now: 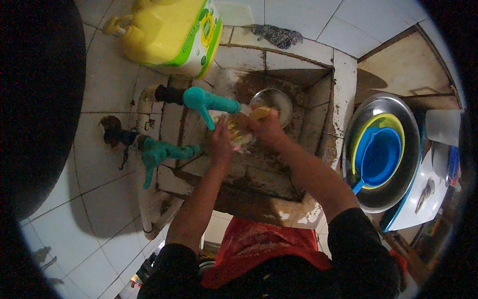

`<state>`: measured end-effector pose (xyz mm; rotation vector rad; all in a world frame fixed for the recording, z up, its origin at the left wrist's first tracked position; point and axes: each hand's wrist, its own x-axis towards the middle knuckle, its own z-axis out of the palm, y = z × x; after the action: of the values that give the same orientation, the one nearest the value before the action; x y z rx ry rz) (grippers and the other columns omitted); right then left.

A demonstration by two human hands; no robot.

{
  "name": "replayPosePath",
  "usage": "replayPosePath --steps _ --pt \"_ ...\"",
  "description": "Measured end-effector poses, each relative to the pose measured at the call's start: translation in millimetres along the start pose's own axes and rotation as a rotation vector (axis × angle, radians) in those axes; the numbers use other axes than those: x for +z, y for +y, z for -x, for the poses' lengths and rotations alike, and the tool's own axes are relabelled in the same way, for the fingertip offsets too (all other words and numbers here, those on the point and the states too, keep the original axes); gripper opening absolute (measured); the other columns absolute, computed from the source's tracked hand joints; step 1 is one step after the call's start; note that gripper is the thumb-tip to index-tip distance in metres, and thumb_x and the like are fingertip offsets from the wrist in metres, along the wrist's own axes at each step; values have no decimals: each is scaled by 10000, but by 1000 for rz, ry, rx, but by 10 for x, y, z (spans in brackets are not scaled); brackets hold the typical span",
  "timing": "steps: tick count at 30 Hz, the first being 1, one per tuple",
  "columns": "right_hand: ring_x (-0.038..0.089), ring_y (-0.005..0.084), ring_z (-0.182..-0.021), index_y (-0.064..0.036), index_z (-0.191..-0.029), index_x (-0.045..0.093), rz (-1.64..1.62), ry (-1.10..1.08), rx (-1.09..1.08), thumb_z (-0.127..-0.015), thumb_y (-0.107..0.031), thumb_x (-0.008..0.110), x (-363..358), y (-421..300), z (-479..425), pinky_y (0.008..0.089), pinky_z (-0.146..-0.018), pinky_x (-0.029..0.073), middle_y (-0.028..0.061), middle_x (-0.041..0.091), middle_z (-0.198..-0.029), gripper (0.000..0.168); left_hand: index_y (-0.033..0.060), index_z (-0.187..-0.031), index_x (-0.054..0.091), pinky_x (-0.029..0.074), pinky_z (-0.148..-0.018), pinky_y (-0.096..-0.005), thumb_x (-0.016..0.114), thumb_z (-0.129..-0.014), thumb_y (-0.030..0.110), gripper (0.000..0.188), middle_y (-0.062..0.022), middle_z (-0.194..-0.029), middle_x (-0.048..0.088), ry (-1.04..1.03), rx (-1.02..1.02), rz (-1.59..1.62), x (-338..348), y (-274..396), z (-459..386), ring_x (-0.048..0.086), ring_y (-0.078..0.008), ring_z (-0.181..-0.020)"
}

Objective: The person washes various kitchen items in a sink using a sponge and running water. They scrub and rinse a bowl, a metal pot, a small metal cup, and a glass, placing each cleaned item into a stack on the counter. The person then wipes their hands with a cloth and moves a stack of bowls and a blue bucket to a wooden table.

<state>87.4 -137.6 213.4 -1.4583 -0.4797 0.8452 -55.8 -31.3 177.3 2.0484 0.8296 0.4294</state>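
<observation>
Both my hands are inside a tiled sink (261,175) stained with dark grime, close under the spout of the upper teal tap (213,101). My left hand (221,140) grips the near-left side of a pale dish (239,136) with yellow-green patches. Blur hides whether those patches are a pattern or contents. In my right hand (270,130) is a yellow-orange pad (260,113), held at the dish's right side; it looks like a sponge. Just beyond that hand, a round metal plate (282,102) rests on the sink floor.
A second teal tap (164,151) juts from the left wall. A yellow jug (160,33) stands at the back left, and a grey scouring cloth (278,36) lies on the back ledge. To the right, a metal basin (384,200) holds a yellow strainer (381,119) and blue dipper (381,157).
</observation>
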Motion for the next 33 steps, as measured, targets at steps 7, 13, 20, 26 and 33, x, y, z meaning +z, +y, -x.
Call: replayPosePath --steps 7,13,20,26,33 --pt "557 129 -679 -18 -873 548 -221 286 153 -762 -169 652 344 -14 216 290 -573 473 52 578 -749 214 113 -1290 384 463 -740 -327 400 -906 314 433 -78 -1205 456 9 -479 561 -28 495 68 502 -221 -986" --pt "544 107 -575 -5 -773 562 96 243 10 -770 -199 652 -143 101 36 256 -495 449 29 577 -685 213 166 -1296 354 532 -605 -358 458 -854 410 516 -59 -1222 437 -64 -668 570 -41 613 -47 518 -226 -1014" --pt "570 97 -632 -31 -935 572 -171 410 17 -808 -181 613 -573 -559 608 221 -564 453 43 621 -757 201 114 -1276 382 432 -737 -487 488 -822 186 471 -167 -1198 438 3 100 -102 596 751 -298 472 -343 -1010" --pt "572 95 -691 -37 -967 573 -32 396 42 -800 -191 625 -834 -461 1041 215 -595 460 48 622 -800 232 128 -1281 370 460 -704 -457 520 -761 34 550 -197 -1195 437 175 506 -669 1119 532 -460 476 -416 -970" --pt "584 120 -676 -27 -976 562 -134 385 281 -806 -157 616 -724 -710 1310 245 -615 486 73 619 -790 221 61 -1180 432 495 -547 -400 535 -796 194 419 -107 -1012 517 -214 -407 -225 1461 48 -404 570 -283 -797"
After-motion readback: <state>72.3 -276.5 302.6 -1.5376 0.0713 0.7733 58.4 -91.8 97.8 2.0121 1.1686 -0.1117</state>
